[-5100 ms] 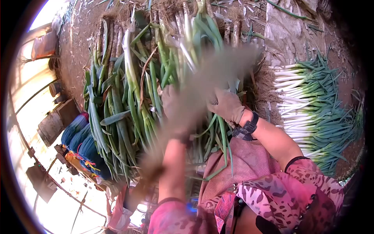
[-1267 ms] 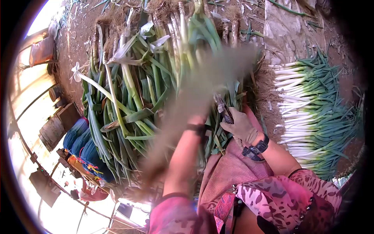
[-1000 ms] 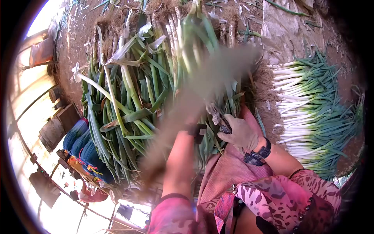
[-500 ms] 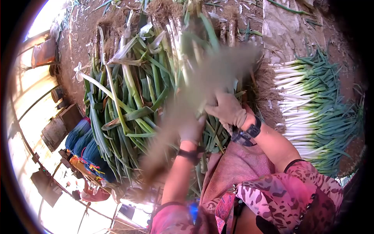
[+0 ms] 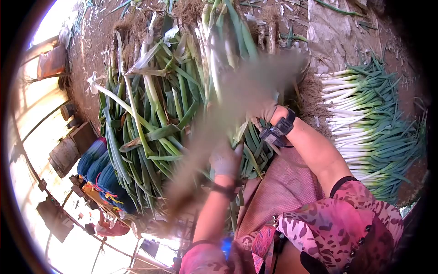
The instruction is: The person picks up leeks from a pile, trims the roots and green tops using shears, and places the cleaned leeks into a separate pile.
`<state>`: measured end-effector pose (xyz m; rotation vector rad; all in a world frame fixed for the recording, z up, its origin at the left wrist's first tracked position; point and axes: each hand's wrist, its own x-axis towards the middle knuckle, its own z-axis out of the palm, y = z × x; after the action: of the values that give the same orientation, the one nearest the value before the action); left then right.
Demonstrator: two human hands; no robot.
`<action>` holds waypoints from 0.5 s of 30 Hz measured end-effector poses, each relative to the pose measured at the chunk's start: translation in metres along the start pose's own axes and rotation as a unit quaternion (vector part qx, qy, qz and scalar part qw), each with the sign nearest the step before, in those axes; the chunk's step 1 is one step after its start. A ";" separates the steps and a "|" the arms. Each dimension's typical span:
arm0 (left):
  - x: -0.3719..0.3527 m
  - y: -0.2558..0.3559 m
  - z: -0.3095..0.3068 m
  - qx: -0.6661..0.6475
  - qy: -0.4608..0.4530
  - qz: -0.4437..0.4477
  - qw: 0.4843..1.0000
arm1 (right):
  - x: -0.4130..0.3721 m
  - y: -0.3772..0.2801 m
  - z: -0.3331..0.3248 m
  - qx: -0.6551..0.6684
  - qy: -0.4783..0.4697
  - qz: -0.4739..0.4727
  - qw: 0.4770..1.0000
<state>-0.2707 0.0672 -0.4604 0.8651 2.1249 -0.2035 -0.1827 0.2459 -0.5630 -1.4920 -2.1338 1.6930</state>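
Observation:
A brown blurred smear crosses the middle of the view and hides parts of both hands. My left hand (image 5: 224,160), in a pale glove, is closed around a leek (image 5: 239,131) above the pile; a pale green part of it shows between my hands. My right hand (image 5: 268,112), also gloved, is just right of it, fingers curled inward. What the right fingers hold is hidden by the smear. Untrimmed leeks (image 5: 175,98) with dry brown outer leaves and hairy roots lie under and around my hands, their roots pointing away from me.
Cleaned leeks (image 5: 360,123) with white stems lie in a neat row at the right. A pale sheet (image 5: 335,34) lies on the soil behind them. Reddish cloth (image 5: 289,180) covers my lap. Bundles of blue strands (image 5: 107,171) are at the left, near a person (image 5: 112,226) in red.
My right hand has moved slightly up and away, further behind the smear. A pale leek piece now shows between my hands. The left hand has barely moved.

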 end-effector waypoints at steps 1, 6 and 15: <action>0.000 -0.001 0.002 0.000 0.013 0.010 1.000 | -0.006 -0.004 0.000 0.006 0.004 0.000 1.000; -0.027 -0.006 -0.006 -0.088 0.127 0.053 0.987 | -0.056 -0.022 -0.029 0.025 0.025 0.031 0.999; -0.025 -0.077 -0.096 0.068 0.188 -0.094 0.975 | -0.128 -0.026 -0.049 0.025 -0.013 0.020 0.999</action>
<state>-0.3704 0.0365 -0.3902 0.8293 2.5756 -0.3068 -0.1037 0.1963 -0.4592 -1.5192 -2.0696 1.7746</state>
